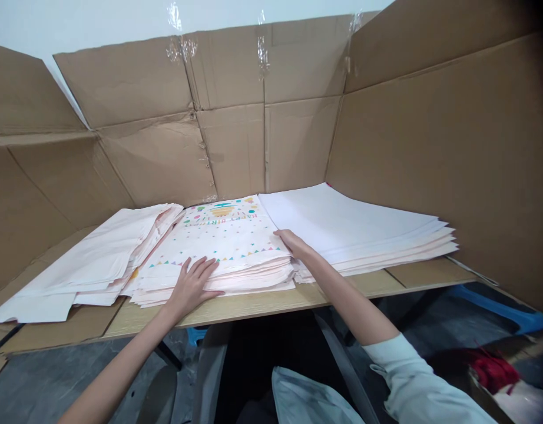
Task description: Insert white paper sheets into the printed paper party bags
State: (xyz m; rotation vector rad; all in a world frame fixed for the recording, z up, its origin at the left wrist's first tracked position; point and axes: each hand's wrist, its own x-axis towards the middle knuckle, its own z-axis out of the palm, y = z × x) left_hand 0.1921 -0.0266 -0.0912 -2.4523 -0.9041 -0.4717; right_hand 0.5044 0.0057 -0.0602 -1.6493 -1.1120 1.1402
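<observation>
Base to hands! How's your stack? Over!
Left hand on printed stack. Right hand at its right edge. White stacks either side; nothing visibly blocking.

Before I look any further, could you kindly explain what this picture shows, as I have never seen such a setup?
Certainly. There is no machine here: you see a person's two bare hands, viewed from a camera worn on that person's head, looking forward and down. On the wooden table, with cardboard panels around it, lie a white pile on the left, a colourful birthday-printed stack in the middle and plain white sheets on the right. The left hand rests spread on the printed stack's near part. The right hand is at that stack's right edge; whether it pinches a sheet there, I cannot tell.
</observation>
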